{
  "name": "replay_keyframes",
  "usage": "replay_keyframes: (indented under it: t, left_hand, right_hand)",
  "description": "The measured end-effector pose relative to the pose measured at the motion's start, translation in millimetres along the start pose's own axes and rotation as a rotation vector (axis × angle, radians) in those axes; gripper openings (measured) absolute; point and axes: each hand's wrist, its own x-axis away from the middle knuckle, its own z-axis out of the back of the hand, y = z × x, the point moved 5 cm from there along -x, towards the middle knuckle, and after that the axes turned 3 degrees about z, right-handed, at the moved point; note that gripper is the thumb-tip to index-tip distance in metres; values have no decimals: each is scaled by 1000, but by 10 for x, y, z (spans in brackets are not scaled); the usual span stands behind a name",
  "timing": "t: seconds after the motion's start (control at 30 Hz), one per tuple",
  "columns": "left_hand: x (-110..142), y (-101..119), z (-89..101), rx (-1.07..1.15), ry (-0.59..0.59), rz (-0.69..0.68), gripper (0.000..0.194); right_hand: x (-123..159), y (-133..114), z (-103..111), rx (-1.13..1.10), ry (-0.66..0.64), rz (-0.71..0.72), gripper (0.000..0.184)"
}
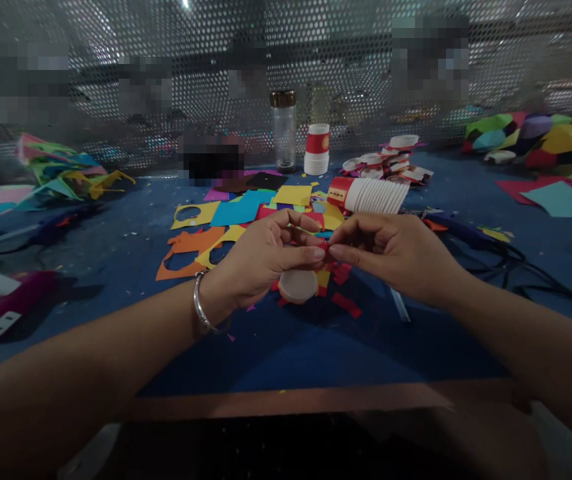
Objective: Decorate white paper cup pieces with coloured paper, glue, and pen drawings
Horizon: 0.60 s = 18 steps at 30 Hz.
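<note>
My left hand [266, 257] and my right hand [391, 253] meet over the middle of the blue table [286, 347], fingertips pinched together on a small red paper piece [324, 247]. The left hand wears a silver bracelet [200, 303]. Just under the left hand lies a cut paper cup base [298, 285], white disc up, with red paper scraps [343, 300] scattered beside it. Both hands are closed in a pinch.
Coloured paper sheets with cut-out circles [236, 220] lie behind the hands. A lying stack of red-and-white paper cups [371, 195], an upright stack [317, 150], a clear bottle [284, 130] and cut cup pieces [391, 163] stand further back. Cables [511, 263] run on the right; glue gun [6, 307] at left.
</note>
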Motion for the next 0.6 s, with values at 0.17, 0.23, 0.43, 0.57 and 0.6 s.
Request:
replay_keyframes:
  t: [0.17,0.23,0.43,0.57,0.6]
  left_hand:
    - [0,18,-6,40,69,69,27]
    - [-2,26,3,61,109,87,26]
    - [-8,-8,33,103,117,111,18]
    - [-9,-38,34,106,82,149,13]
    - [-12,-42,25,108,67,162,12]
  right_hand:
    - [15,-1,-7,26,19,35,19]
    - [23,-7,-6,54,28,44,15]
    - [46,-100,-17,208,34,146,9]
    - [58,-159,-24,311,27,206,10]
    - [61,-168,-24,325,29,215,10]
